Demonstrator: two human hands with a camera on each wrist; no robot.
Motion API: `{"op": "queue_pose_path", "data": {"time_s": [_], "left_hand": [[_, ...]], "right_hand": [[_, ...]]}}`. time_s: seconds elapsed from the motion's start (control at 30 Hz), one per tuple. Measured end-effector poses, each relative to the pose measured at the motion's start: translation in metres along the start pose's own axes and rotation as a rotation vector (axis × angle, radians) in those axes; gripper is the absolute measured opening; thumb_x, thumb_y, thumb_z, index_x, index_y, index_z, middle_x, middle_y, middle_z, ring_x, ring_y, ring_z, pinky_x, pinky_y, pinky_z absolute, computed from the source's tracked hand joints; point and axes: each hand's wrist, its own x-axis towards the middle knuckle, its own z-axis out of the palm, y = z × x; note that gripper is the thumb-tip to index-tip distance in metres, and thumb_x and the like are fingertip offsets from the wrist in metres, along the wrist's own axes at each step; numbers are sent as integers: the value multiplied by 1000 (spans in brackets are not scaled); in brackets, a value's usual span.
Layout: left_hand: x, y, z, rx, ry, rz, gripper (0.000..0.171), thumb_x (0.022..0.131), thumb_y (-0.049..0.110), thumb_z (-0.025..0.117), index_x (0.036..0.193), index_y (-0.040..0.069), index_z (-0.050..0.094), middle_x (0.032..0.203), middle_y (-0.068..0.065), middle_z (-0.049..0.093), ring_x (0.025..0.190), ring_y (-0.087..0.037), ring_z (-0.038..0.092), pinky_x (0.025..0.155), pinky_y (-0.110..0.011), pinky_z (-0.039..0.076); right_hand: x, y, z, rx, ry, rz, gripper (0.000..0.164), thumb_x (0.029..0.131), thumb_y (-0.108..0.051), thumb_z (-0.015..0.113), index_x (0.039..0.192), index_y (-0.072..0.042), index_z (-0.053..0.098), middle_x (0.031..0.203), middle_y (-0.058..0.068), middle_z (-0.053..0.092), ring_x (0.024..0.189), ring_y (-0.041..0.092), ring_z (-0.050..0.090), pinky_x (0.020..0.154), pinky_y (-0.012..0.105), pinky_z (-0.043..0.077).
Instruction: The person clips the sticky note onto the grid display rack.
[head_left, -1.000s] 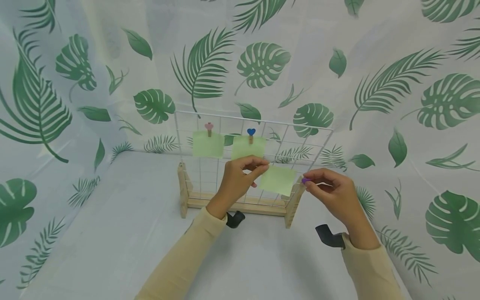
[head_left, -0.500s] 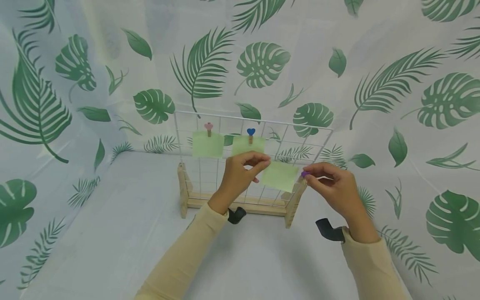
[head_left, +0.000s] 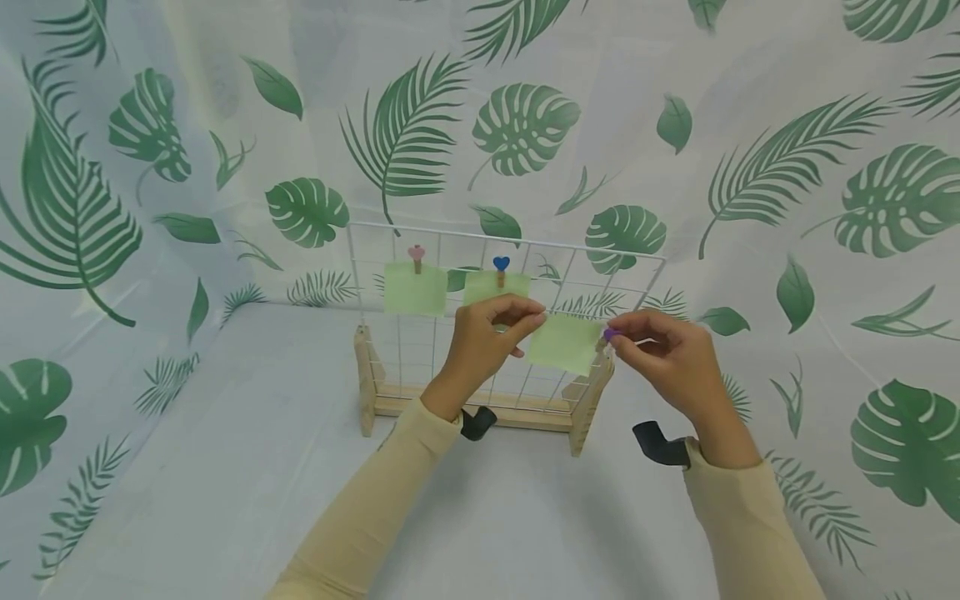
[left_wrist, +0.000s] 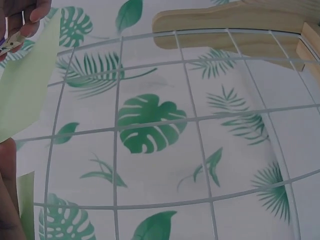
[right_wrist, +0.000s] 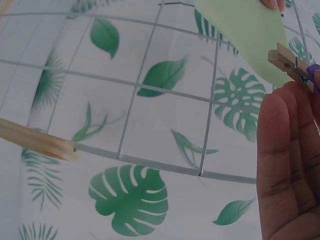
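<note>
My left hand [head_left: 487, 342] pinches the left edge of a pale green paper square [head_left: 566, 343], held in front of the right part of a white wire grid [head_left: 472, 236]. In my right hand [head_left: 671, 358] is a small wooden clothespin [right_wrist: 290, 65] with a purple ornament [head_left: 612, 334], pinched between thumb and fingers beside the paper's right edge. Two more green squares hang on the grid. The left square [head_left: 415, 290] is under a clothespin with a pink ornament [head_left: 417, 252]; the other square [head_left: 480, 287], partly behind my left hand, has one with a blue heart [head_left: 501, 263].
A wooden base [head_left: 517, 412] with upright end pieces carries the grid on a white surface [head_left: 225, 467]. Behind hangs a white sheet with green leaf prints [head_left: 525, 129]. Dark curved pieces [head_left: 660, 443] stick out at both sleeve cuffs.
Both hands have risen a little, the left one also shifting right. The held paper square and the purple clothespin have moved up with them. The two hung squares stay in place.
</note>
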Motion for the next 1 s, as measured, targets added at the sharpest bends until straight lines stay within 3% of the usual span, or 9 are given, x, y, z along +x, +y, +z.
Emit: {"op": "queue_pose_path", "data": {"time_s": [0.33, 0.67, 1.0], "left_hand": [[6, -1, 0, -1, 0, 18, 12, 102, 7, 77, 110, -3, 79, 102, -16, 80, 87, -35, 76, 61, -29, 65], [12, 1, 5, 11, -2, 50, 12, 102, 6, 76, 110, -2, 79, 100, -16, 80, 83, -22, 77, 62, -28, 65], [21, 6, 9, 25, 9, 77, 13, 102, 6, 76, 110, -4, 79, 99, -17, 80, 84, -33, 77, 62, -26, 64]], "right_hand": [[9, -3, -2, -59, 1, 10, 10, 94, 7, 77, 104, 6, 77, 100, 22, 78, 86, -11, 63, 80, 4, 52], [19, -4, -6, -68, 11, -24, 11, 93, 8, 77, 105, 8, 77, 102, 25, 78, 87, -14, 61, 79, 3, 51], [25, -8, -10, -70, 26, -43, 12, 94, 8, 77, 105, 8, 77, 101, 25, 77, 85, -13, 63, 77, 4, 52]]}}
